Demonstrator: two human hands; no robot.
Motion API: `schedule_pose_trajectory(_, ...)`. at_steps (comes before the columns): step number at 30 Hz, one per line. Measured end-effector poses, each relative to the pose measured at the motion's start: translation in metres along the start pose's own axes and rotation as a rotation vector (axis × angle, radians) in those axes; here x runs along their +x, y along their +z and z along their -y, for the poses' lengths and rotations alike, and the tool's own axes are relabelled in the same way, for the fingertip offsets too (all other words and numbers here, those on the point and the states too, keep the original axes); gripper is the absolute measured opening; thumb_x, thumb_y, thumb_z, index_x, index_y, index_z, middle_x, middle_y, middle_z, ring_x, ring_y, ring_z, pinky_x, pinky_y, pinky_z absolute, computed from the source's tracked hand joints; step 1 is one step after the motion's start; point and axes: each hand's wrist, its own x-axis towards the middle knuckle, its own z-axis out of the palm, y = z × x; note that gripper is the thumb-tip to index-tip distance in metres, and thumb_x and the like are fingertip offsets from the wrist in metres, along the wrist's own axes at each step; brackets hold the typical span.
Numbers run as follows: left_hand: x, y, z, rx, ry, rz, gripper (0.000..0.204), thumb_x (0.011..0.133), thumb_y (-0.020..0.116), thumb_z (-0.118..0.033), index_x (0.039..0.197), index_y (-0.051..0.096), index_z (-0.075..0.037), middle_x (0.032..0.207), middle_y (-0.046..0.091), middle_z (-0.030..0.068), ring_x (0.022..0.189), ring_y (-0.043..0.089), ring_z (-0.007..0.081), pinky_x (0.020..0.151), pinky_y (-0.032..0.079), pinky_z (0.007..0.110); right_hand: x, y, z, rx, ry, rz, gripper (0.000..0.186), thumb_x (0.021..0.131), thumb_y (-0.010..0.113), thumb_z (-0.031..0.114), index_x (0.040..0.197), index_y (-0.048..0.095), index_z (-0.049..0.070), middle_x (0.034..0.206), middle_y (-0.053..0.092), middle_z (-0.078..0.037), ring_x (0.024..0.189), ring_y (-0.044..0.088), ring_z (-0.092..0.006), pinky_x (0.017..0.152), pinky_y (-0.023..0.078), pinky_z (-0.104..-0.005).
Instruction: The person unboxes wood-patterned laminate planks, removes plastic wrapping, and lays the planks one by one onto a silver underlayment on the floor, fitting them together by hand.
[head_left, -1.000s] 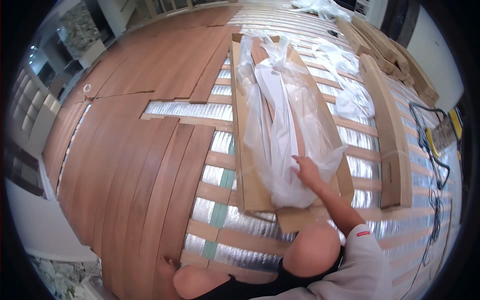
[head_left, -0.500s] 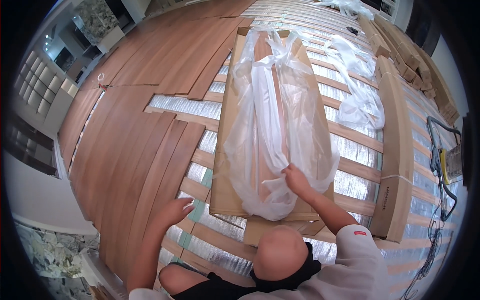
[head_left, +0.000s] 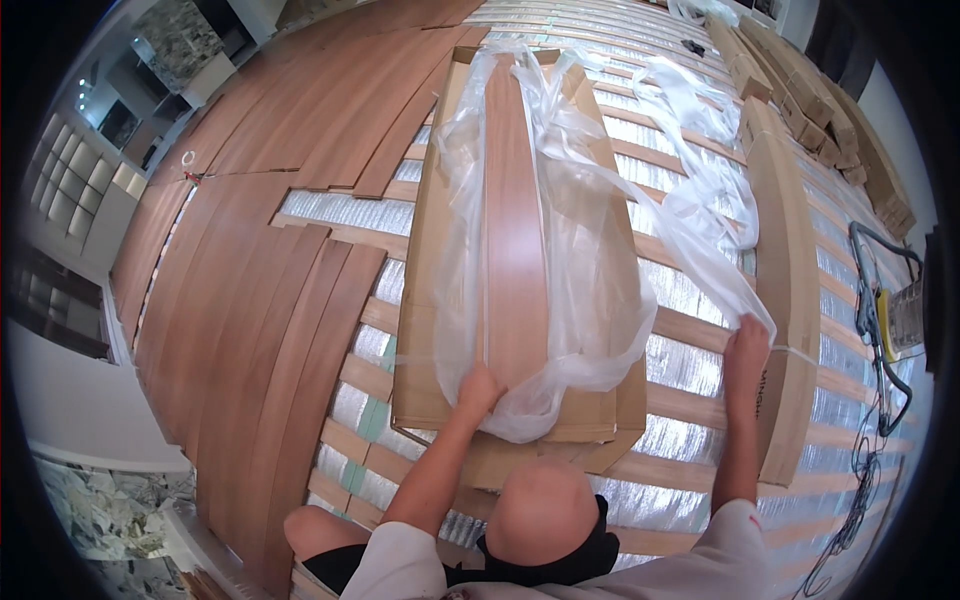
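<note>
A long reddish-brown floorboard (head_left: 515,230) lies lengthwise in an opened cardboard box (head_left: 415,400), bare on top. Crumpled clear plastic wrap (head_left: 600,290) spreads around it inside the box. My left hand (head_left: 481,388) is closed on the near left corner of the floorboard, beside the plastic; some fingertips are hidden. Out to the right, past the box, my right hand (head_left: 747,345) grips a strip of white foam sheet (head_left: 690,245). That sheet stretches from my fist back toward the box.
Laid wooden flooring (head_left: 230,300) covers the left side. Silver foil and wooden battens (head_left: 685,405) surround the box. A long closed carton (head_left: 785,300) lies at right, more cartons (head_left: 800,85) beyond. Discarded plastic (head_left: 700,170) lies between; a hose (head_left: 885,380) and cables are far right.
My right hand has pulled the white foam sheet off the floorboard and out to the right, baring the board. My left hand has moved right, from beside the box onto the board's near corner.
</note>
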Motion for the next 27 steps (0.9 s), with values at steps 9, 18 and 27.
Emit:
schedule_pose_trajectory(9, -0.044, 0.048, 0.025, -0.191, -0.017, -0.121, 0.038, 0.075, 0.061, -0.011, 0.107, 0.056, 0.008, 0.104, 0.060, 0.0315, 0.100, 0.058, 0.0455, 0.086, 0.047, 0.048, -0.088, 0.101, 0.255, 0.830, -0.363, 0.525, 0.023, 0.083, 0.060, 0.009, 0.105, 0.058, 0.002, 0.103, 0.062, -0.015, 0.094, 0.059, -0.0348, 0.081, 0.050, -0.0417)
schedule_pose_trajectory(18, -0.040, 0.019, 0.040, -0.504, -0.156, -0.031, 0.040, 0.075, 0.073, -0.020, 0.100, 0.060, 0.007, 0.090, 0.066, 0.0260, 0.079, 0.067, 0.0363, 0.070, 0.053, 0.043, -0.144, 0.081, 0.236, 0.608, -0.226, 0.844, 0.029, 0.080, 0.062, 0.014, 0.105, 0.058, 0.001, 0.111, 0.058, -0.016, 0.098, 0.057, -0.0368, 0.084, 0.049, -0.0440)
schedule_pose_trajectory(27, -0.058, -0.039, 0.062, -1.076, -0.150, 0.133, 0.033, 0.090, 0.063, -0.021, 0.110, 0.055, 0.003, 0.093, 0.063, 0.0127, 0.072, 0.066, 0.0239, 0.051, 0.053, 0.033, -0.091, 0.062, 0.252, 0.759, -0.077, 1.132, 0.038, 0.082, 0.058, 0.013, 0.119, 0.059, 0.002, 0.111, 0.065, -0.015, 0.097, 0.063, -0.0278, 0.086, 0.050, -0.0378)
